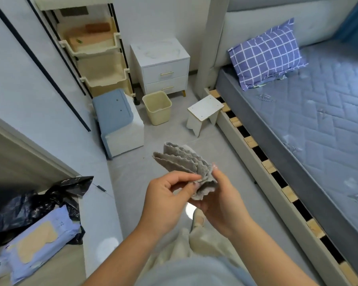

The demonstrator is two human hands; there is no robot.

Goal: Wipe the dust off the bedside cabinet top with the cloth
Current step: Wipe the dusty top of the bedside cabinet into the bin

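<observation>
Cloth [182, 162], folded, is pinched between left hand [165, 195] and right hand [219, 201], far from bedside cabinet [159, 51].

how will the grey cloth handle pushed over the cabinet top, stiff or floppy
Probably floppy: the cloth is bunched in wavy folds between the left hand and right hand. Likely light, since a fingertip pinch holds it up. Its fuzzy pile should drag, not slip, on the cabinet top.

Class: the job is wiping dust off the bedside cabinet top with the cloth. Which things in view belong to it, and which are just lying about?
Belongs to the job: grey cloth, held by left hand and right hand; white bedside cabinet.

Just lying about: yellow bin; white stool; checked pillow; wipes pack; black bag.
</observation>
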